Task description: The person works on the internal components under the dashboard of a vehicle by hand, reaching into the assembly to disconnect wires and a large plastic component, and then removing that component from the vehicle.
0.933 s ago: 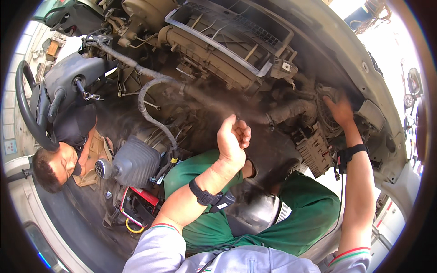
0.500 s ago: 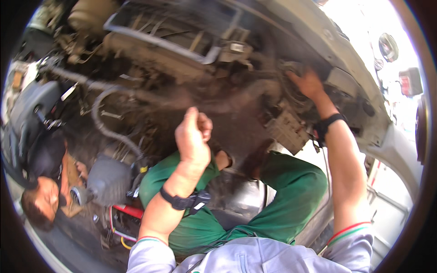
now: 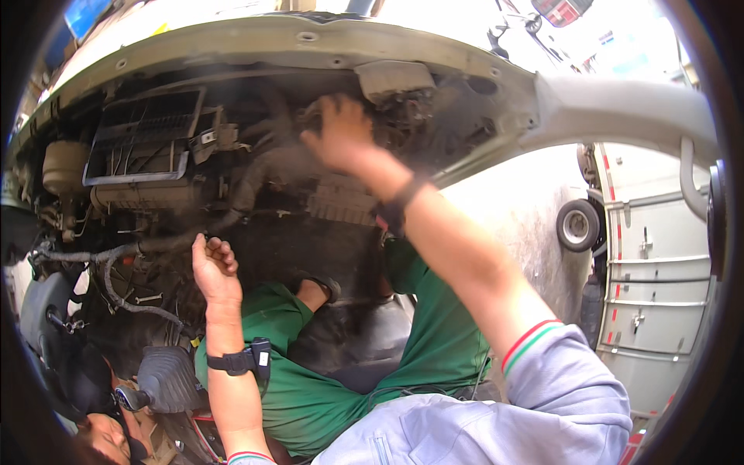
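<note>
My left hand (image 3: 217,271) is raised in front of the stripped dashboard, near a grey wrapped wiring harness (image 3: 124,250). Its fingers are curled in toward the thumb, and whatever may be pinched there is too small to make out. My right hand (image 3: 342,138) reaches up into the dash cavity with fingers spread, slightly smeared. It is over dusty ducting (image 3: 271,167), above a pale ribbed box (image 3: 341,203); whether it touches anything is unclear. To its left sits a dark rectangular housing with an open frame (image 3: 139,136).
A metal cowl edge (image 3: 310,48) arches over the cavity. At lower left are a gear lever boot (image 3: 167,384) and another person (image 3: 108,434) close by. A pillar (image 3: 620,105) stands at right, with a truck side (image 3: 659,271) and wheel (image 3: 577,225) outside.
My view has swung to the right. My right hand has shifted from the side panel toward the ducting, its fingers now spread. My left hand stays raised and curled.
</note>
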Available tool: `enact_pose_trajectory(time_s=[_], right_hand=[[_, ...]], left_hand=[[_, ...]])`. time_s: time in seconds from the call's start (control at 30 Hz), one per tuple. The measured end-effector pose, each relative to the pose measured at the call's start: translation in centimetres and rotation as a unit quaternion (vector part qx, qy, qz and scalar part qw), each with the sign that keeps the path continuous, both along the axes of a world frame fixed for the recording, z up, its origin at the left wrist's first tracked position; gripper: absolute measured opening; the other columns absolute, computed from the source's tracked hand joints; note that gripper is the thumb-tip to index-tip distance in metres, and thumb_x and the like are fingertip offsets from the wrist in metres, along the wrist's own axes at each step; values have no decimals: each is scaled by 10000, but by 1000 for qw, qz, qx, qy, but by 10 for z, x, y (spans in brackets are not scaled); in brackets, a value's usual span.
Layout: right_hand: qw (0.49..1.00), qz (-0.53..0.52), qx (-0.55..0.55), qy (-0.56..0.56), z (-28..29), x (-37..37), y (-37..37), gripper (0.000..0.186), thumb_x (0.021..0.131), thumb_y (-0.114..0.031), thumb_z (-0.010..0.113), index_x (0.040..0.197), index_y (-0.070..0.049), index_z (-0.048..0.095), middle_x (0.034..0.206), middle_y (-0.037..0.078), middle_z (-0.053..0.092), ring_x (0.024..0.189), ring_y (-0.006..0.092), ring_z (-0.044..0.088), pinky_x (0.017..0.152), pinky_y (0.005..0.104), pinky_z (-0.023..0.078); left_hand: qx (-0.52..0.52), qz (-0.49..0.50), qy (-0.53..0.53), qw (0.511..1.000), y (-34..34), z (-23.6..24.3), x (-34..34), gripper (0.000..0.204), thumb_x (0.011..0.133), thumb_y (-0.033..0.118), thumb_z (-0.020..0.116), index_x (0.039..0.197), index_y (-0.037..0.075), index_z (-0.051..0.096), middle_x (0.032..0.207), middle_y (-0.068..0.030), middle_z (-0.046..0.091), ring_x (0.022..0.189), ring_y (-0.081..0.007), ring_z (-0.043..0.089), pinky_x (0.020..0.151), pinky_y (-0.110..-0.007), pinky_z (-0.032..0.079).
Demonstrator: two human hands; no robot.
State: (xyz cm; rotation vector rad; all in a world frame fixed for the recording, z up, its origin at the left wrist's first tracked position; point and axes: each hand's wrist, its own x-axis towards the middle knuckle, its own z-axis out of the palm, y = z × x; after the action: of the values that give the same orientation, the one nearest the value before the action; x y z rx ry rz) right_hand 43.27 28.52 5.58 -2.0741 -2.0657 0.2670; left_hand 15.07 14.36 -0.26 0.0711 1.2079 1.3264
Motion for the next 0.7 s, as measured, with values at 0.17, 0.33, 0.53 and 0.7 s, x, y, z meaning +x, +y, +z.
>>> enact_pose_trajectory(time_s=[0.17,0.33,0.53,0.7], right_hand=[[967,157,81,182,14,19,-132,504,831,-264,722,1237,-6,575,1298,234,546,1238,430,481,1033,514,416],[972,83,-39,216,2,74,-168,416,863,-258,686,1175,9,620,1120,233,654,1094,417,595,945,472,485],[974,84,-30,206,-42,120,-197,397,850,-257,645,1124,27,599,1183,247,618,1114,435,584,947,504,504],[993,19,-29,113,-33,143,-185,767,774,-293,744,1368,60,412,1361,319,479,1220,488,519,1015,512,469]], left_hand=[[-4,-73,50,996,-20,24,-22,289,986,403,615,904,127,633,784,16,596,667,-99,513,561,-233,378],[26,-125,189,974,-81,81,-39,256,1003,345,571,964,104,646,797,18,592,680,-92,498,587,-242,367],[13,-57,239,969,-150,102,-34,244,1015,288,536,962,71,633,768,4,553,592,-76,450,486,-215,310],[65,-36,290,954,-174,103,-10,156,1005,187,534,970,59,615,759,3,531,583,-58,442,467,-192,326]])
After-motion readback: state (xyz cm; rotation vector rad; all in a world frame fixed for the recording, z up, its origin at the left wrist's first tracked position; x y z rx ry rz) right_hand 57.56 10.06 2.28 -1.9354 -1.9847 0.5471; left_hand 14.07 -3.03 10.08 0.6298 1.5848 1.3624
